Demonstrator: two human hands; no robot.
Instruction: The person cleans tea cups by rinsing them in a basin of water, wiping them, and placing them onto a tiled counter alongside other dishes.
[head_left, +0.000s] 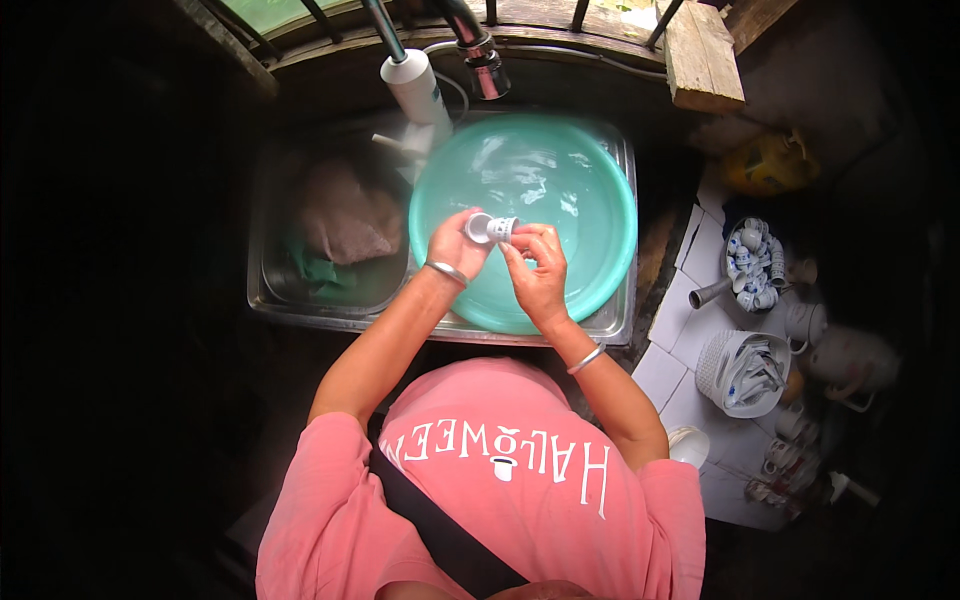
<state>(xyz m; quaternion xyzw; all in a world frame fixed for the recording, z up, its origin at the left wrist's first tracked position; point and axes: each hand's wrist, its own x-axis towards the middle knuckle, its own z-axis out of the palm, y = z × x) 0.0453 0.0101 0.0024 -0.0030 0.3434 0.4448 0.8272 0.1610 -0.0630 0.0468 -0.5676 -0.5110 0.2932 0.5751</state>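
Above a wide mint-green plastic basin (525, 319) of water, my hands meet near its left side. My left hand (455, 251) holds a small white cup (478, 228), its mouth turned up toward me. A second small cup (503, 229), white with a dark-blue pattern band, is in the fingers of my right hand (541, 274). It lies tipped sideways, its foot end against or just beside the first cup's rim; contact is unclear. Some of my right fingertips are hidden behind or inside the second cup.
The basin sits in the right part of a steel sink (259, 300); a cloth (349, 217) lies in the left bowl. A faucet (489, 75) hangs above. On the white-tiled counter (671, 307) stand a bowl of small cups (754, 262) and a white basket (709, 371).
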